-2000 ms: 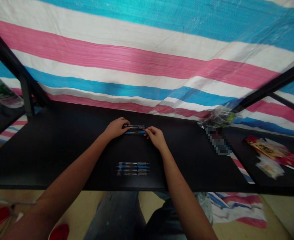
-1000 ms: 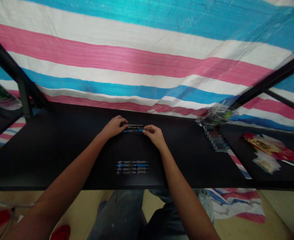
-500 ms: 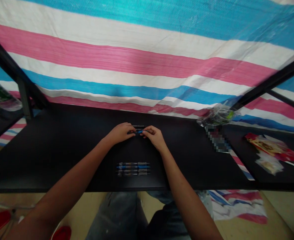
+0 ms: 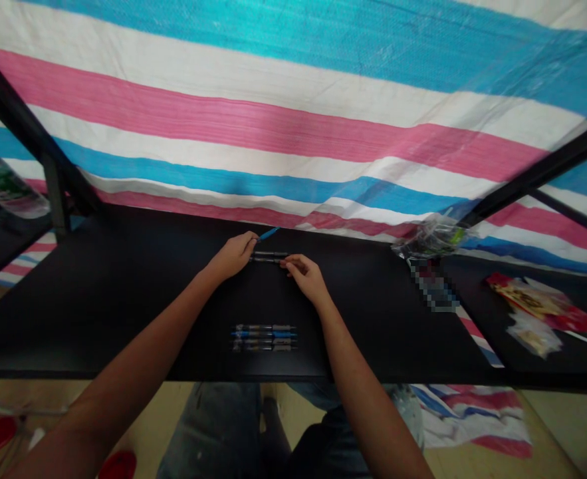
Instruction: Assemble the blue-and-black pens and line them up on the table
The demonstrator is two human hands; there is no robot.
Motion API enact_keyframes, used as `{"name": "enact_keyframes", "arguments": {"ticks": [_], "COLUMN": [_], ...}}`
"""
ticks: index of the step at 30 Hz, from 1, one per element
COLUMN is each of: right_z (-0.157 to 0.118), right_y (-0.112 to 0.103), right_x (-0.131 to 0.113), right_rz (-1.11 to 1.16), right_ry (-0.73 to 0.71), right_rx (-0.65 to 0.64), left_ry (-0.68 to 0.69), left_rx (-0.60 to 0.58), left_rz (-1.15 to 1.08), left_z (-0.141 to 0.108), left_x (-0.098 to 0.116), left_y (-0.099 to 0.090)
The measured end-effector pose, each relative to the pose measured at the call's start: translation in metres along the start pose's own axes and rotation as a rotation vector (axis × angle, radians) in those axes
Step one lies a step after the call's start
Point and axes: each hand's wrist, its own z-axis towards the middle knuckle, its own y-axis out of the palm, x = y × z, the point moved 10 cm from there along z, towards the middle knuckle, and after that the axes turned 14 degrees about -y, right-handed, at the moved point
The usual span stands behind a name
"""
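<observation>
A blue pen point(image 4: 269, 234) is pinched in my left hand point(image 4: 236, 255), its free end tilted up and to the right above the table. Just below it, a pair of dark pens point(image 4: 270, 257) lies side by side on the black tabletop. My right hand point(image 4: 306, 274) rests by their right ends, fingers curved and thumb a little apart, with nothing visible between them. Nearer the front edge lies a neat row of several pens point(image 4: 264, 338), dark ones and a blue one, all pointing sideways.
Striped plastic sheeting point(image 4: 253, 126) hangs behind the black table point(image 4: 138, 286). On the right are a clear plastic bag point(image 4: 430, 236), a pixelated phone-like object point(image 4: 433, 286) and a red packet point(image 4: 542, 303). A bottle point(image 4: 8, 183) lies at the far left, past a black frame post point(image 4: 56, 193).
My left hand has lifted the blue pen up and away from the dark pens. The right hand has let go of the blue pen and stays beside the dark pens.
</observation>
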Motion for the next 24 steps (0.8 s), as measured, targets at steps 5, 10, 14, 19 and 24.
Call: {"name": "enact_keyframes", "arguments": {"ticks": [5,10,14,19,24], "right_z": [0.001,0.001,0.002,0.005,0.004], "right_y": [0.005,0.009,0.007,0.003,0.003], "right_x": [-0.006,-0.011,-0.009,-0.003,0.001], "right_rz": [-0.031,-0.073,-0.108,-0.098,-0.064], "right_ry": [-0.038,-0.103,-0.114,-0.11,-0.105], "right_rx": [-0.036,-0.072,-0.066,-0.045,-0.032], "left_ry": [0.004,-0.004,-0.032,-0.035,0.05], "left_rx": [0.002,-0.039,-0.089,-0.111,-0.085], "left_rz": [-0.001,0.159,0.274,0.313,0.205], "left_z": [-0.001,0.0,0.0,-0.001,-0.004], "left_x": [0.002,-0.006,-0.014,-0.014,-0.002], "left_y": [0.002,0.01,0.017,0.02,0.019]}}
